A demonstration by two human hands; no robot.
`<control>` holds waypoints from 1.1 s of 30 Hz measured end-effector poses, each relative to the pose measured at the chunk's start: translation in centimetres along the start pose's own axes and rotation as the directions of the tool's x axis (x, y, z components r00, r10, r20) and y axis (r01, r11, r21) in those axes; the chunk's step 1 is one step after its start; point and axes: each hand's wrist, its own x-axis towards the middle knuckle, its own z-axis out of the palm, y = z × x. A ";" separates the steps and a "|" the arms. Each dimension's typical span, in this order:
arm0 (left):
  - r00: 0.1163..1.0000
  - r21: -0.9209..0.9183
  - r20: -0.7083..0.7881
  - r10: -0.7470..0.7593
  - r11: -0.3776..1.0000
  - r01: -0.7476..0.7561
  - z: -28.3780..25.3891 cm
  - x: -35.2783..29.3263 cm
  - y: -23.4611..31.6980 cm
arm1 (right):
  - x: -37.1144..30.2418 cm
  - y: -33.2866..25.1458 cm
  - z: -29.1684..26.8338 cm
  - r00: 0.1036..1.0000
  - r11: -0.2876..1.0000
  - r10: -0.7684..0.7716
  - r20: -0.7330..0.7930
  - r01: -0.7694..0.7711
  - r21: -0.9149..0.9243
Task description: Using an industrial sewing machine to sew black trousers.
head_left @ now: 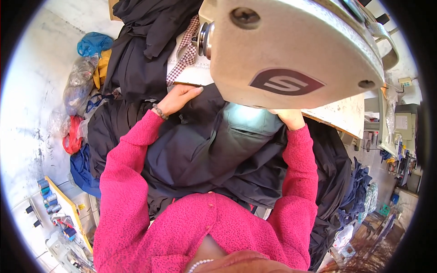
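Observation:
A dark garment (182,150) with a welt pocket (248,132) spreads across my lap and up under the head of a beige sewing machine (296,50). The machine's lamp lights the cloth around the pocket. My left hand (178,98) is closed on the garment's upper left part at the table edge, its thumb lying on top and its other fingers mostly out of sight. At the right side of the lit cloth rests my right hand (291,118). The machine head covers its fingers, so their grip does not show. Needle and presser foot are hidden too.
A checked cloth strip (185,59) lies on the white tabletop (200,73) beside the machine's handwheel knob. Dark garments (141,54) are heaped at the left, near plastic bags (82,82) by the wall. More dark cloth (330,168) hangs at my right. Thread spools (51,199) stand lower left.

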 end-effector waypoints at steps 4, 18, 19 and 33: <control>0.991 -0.004 0.076 -0.107 0.994 0.107 -1.9 -2.4 -2.3 | 0.0 0.4 -0.2 0.997 0.997 0.069 0.031 -0.070 0.032; 0.915 0.069 0.373 0.154 0.979 -0.193 1.8 0.2 8.7 | -6.2 0.9 -8.8 0.877 0.683 0.478 0.052 -0.335 -0.649; 0.933 -0.004 0.331 0.142 0.989 -0.150 2.2 0.4 9.1 | -5.9 -0.1 -7.7 0.911 0.632 0.410 0.029 -0.261 -0.729; 0.986 -0.130 0.145 0.081 0.989 -0.063 3.2 -0.7 10.3 | -3.3 -2.2 1.4 0.944 0.919 0.326 0.053 -0.330 0.214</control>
